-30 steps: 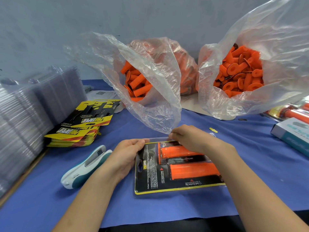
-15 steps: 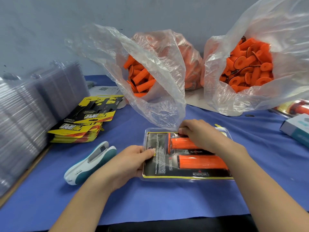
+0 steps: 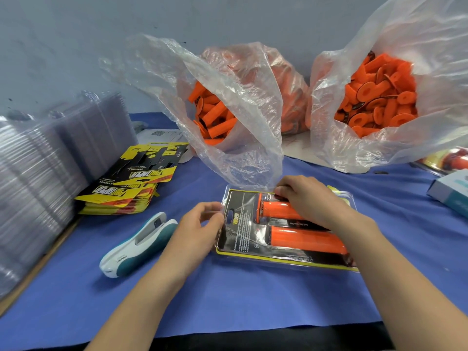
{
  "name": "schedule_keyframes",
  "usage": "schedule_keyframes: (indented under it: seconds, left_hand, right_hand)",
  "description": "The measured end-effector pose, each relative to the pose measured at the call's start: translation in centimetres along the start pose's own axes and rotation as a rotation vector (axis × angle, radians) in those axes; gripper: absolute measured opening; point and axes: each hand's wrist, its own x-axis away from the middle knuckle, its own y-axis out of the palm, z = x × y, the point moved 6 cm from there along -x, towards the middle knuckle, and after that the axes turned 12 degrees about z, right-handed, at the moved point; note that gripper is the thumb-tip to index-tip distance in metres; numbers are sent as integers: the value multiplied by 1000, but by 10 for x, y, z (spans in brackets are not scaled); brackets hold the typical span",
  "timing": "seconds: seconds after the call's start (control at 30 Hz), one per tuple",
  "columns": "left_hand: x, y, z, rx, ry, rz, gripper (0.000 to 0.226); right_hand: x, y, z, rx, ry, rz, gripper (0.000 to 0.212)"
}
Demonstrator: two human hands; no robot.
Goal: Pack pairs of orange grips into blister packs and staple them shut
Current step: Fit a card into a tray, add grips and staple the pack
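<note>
Pinching the left edge of the clear pack (image 3: pixel 240 234) is the left grip (image 3: pixel 200 224); the right grip (image 3: pixel 311 201) clutches its far edge, over two orange handles (image 3: pixel 306 239), on the blue tabletop (image 3: pixel 253 295).

On the cards (image 3: pixel 131 183) I read "PRO TAPER" and "SYNERGY", upside down; the pack (image 3: pixel 243 224) print is too small.

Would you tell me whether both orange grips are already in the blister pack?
In: both orange grips lie side by side inside the blister pack, under its clear plastic. Stapled: cannot tell.
</note>
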Motion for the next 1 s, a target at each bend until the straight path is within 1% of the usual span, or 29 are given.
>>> schedule_keyframes:
  seconds: [0.07,0.13,0.2,0.23,0.3,0.37,0.47,0.53,0.67,0.87,1.0]
  left_hand:
    - [-1,-1,3,27,4,-7,31]
    - [-1,-3,5,11,35,-52,42]
    - [0,0,3,40,55,-128,36]
    - [1,3,0,97,27,-185,33]
    - [2,10,-6,248,-100,-293,37]
    - [2,14,-6,336,-178,-364,38]
    - [6,19,-6,360,-254,-475,30]
    - [8,21,-10,363,-297,-523,30]
    - [12,27,-8,350,-256,-636,29]
    - [14,28,-7,268,-197,-599,32]
    - [14,28,-5,264,-222,-577,29]
  right_hand:
    - [0,0,0,5,-5,-2,24]
    - [-1,1,2,-6,2,-11,23]
    - [-2,1,5,-45,28,-21,22]
    - [-2,1,6,-61,35,-23,22]
    - [-3,2,8,-75,31,-28,21]
    - [-5,4,8,-109,22,-37,19]
    - [-7,7,3,-168,-4,-52,27]
    - [-7,11,0,-161,-23,-80,21]
    - [-5,13,0,-155,-24,-88,22]
    - [-4,13,-1,-158,-38,-79,21]
    - [-4,12,-1,-166,-35,-79,23]
